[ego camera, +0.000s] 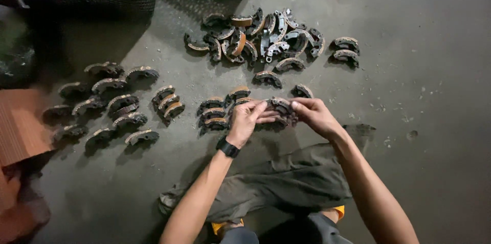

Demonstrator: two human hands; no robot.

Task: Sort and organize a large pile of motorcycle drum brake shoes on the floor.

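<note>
A rough grey concrete floor (419, 121) spreads under everything. At twelve o'clock lies a loose heap of curved metal brake shoes (266, 39), crescent-shaped, rusty and dull. At nine o'clock more shoes sit in rows (110, 103). A crumpled dark cloth (286, 182) lies at six o'clock. At centre, the left hand (248, 118) and right hand (313, 113) meet, both pinching one worn brake shoe (280, 105). A black wristwatch (227, 147) bands the left wrist.

We are looking down at a grey concrete floor (434, 121). Curved brake shoes are lying on it: a loose heap (266, 39) at upper centre, neat rows (107, 103) at left, small stacks (217, 113) at centre.
</note>
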